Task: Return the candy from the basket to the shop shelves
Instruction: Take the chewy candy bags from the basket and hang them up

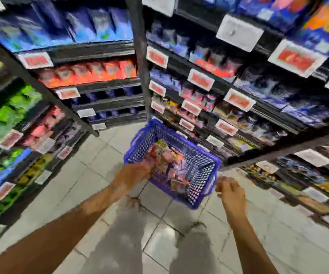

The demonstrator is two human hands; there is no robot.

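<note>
The whole view is smeared by motion. A blue plastic basket (199,165) is in front of me at the foot of the shelves, holding several bright candy packs (171,161). My left hand (145,167) reaches over the basket's near left rim and lies against the candy; the blur hides its fingers. My right hand (228,186) hovers just off the basket's right corner with fingers loosely curled and nothing visible in them. Black shop shelves (108,84) stocked with blue, red and purple packs rise behind the basket.
More shelving with green and pink packs (17,107) lines the left side, and a lower shelf (298,175) juts out on the right. White and red price tags (201,79) hang along the shelf edges. Grey tiled floor (92,175) lies underfoot, with my legs at the bottom.
</note>
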